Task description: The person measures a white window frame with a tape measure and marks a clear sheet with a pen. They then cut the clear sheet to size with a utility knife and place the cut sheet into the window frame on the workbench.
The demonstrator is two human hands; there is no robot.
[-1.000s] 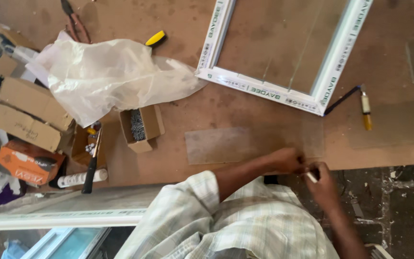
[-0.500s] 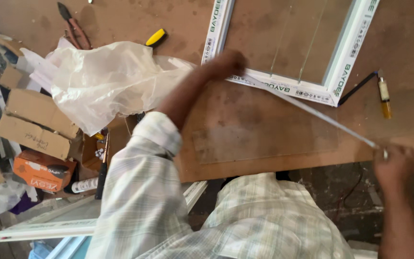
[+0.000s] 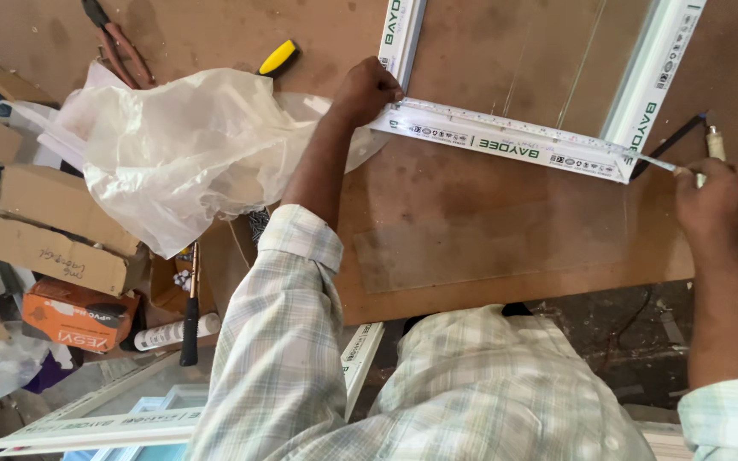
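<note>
Two hands stretch a measuring tape [image 3: 514, 128] along the near rail of a white window frame [image 3: 506, 143] lying on a brown board table [image 3: 471, 230]. At eleven o'clock from the picture's middle, the left hand [image 3: 365, 90] presses the tape's end onto the frame's corner, fingers curled closed over it. At three o'clock the right hand [image 3: 719, 201] grips the tape's other end past the opposite corner, fingers closed, beside a black-handled tool [image 3: 672, 141]. At nine o'clock lies a crumpled clear plastic bag [image 3: 181, 154], with cardboard boxes [image 3: 53, 230] beyond it and a hammer [image 3: 190, 307] below.
</note>
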